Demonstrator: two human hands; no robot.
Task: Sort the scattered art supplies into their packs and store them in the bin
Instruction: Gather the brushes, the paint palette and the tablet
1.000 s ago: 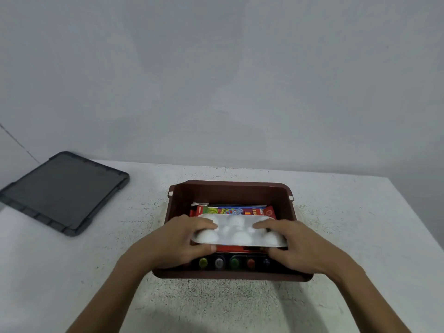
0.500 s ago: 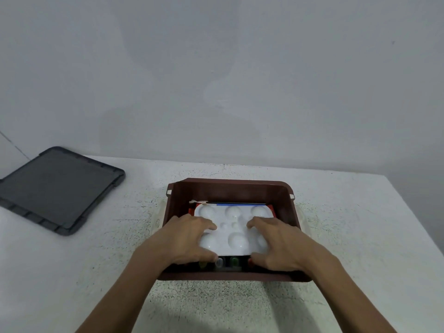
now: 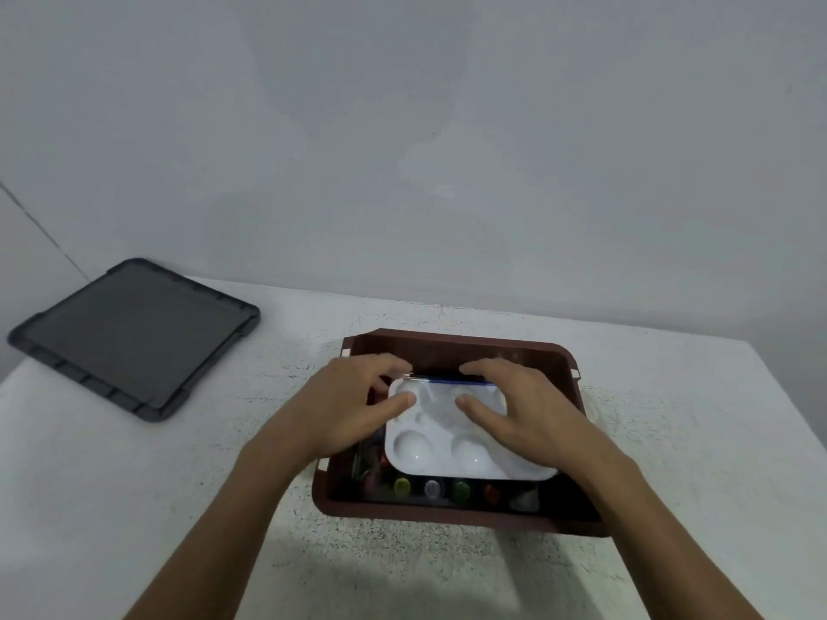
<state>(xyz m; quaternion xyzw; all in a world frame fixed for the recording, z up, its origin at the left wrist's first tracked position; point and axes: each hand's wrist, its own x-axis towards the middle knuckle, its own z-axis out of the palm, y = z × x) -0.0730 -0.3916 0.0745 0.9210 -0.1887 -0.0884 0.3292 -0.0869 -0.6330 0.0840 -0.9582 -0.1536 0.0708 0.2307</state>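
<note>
A brown plastic bin [image 3: 447, 517] stands on the white table. Inside it a white paint palette [image 3: 441, 451] with round wells lies flat on top of the other supplies. My left hand [image 3: 353, 407] and my right hand [image 3: 530, 411] both hold the palette's far half, thumbs on its top and fingers curled over its far edge. A thin blue-handled brush [image 3: 454, 380] lies along that far edge between my fingers. A row of small paint bottles [image 3: 447, 489] with coloured caps shows along the bin's near wall. The packs under the palette are hidden.
A dark grey bin lid [image 3: 130, 333] lies flat at the table's far left corner. The speckled white table [image 3: 671, 418] extends to the right of the bin and in front of it. A plain grey wall rises behind the table.
The palette went from tilted above the red pack to flat inside the bin. Both hands slid forward along it from its near sides to its far edge.
</note>
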